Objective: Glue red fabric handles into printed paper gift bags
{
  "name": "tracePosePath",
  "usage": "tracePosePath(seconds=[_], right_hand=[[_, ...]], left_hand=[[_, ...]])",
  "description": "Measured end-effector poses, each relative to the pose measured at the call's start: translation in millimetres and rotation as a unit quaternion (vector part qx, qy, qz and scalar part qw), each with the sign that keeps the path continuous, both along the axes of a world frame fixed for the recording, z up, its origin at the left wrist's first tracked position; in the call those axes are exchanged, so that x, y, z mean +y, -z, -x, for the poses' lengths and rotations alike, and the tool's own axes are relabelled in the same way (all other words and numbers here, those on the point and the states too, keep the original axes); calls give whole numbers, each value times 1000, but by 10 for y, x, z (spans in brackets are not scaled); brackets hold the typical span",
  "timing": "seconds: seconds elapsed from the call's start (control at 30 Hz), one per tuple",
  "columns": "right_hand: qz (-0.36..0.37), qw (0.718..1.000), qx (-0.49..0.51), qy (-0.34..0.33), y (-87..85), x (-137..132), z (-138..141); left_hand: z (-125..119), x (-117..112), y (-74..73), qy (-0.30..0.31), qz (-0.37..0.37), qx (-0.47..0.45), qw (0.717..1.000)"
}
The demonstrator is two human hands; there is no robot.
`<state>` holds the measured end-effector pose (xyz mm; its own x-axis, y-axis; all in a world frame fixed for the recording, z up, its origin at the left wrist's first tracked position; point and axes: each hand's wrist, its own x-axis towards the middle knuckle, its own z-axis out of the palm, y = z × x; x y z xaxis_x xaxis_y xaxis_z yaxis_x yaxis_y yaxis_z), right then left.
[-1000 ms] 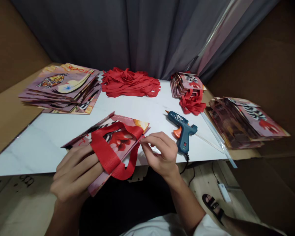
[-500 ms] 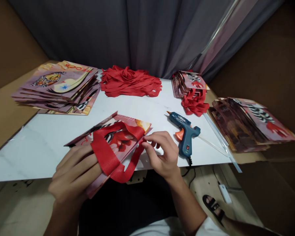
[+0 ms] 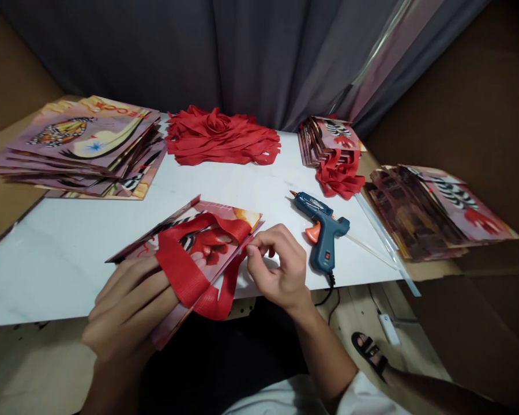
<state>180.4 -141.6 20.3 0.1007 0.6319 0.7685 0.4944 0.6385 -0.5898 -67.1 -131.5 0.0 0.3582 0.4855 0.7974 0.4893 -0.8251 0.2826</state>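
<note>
A folded paper bag [image 3: 225, 262] with a zebra-stripe and red print lies tilted over the table's front edge. My left hand [image 3: 132, 302] grips its near left side, fingers on top, under a loop of red ribbon handle [image 3: 184, 271]. At the bag's right edge, my right hand [image 3: 279, 262] pinches the end of a second red handle [image 3: 229, 282], thumb and forefinger pressed together against the bag opening. The handle's fixing points are partly hidden by my fingers. Just right of that hand, a blue glue gun [image 3: 324, 227] with an orange trigger lies on its side.
Flat printed bags [image 3: 86, 144] are stacked at the left. A heap of red ribbon strips [image 3: 225, 138] lies at the back. Bags with red handles [image 3: 328, 141] and another bag stack [image 3: 445, 210] stand at right. Clear glue sticks [image 3: 380, 230] lie beside the gun. Cardboard walls [image 3: 480, 98] flank the table.
The view has shifted slightly, so the table's things sit a little further left and up. Both hands keep their hold on the bag and handle, the right fingers curled slightly more.
</note>
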Motion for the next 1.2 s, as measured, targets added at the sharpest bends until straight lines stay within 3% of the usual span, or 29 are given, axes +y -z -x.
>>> tracePosePath(seconds=[0.17,0.27,0.4,0.5,0.6,0.67,0.83,1.07,1.2], right_hand=[[31,995,91,-37,117,-28,6],[8,991,108,-81,169,-68,4],[-49,981,133,-135,104,-146,25],[-81,990,100,-63,6,-148,24],[-56,998,-11,35,-48,-85,-5],[-31,996,-51,59,-43,-43,-25],[-72,989,-104,82,-7,-33,-39],[-16,984,-168,62,-66,-31,-24],[-5,990,-140,33,-31,-28,2]], left_hand=[[-48,-31,-15,-12,7,-13,1000],[-58,-23,-11,-20,6,-25,999],[-44,-10,3,-7,10,-26,1000],[-30,0,13,-3,19,-30,999],[-18,14,20,4,19,-23,1000],[-15,13,20,7,9,-21,1000],[-29,-18,15,-4,18,-29,999],[-92,-5,-8,4,-10,-37,999],[-143,-27,-59,-6,5,-49,999]])
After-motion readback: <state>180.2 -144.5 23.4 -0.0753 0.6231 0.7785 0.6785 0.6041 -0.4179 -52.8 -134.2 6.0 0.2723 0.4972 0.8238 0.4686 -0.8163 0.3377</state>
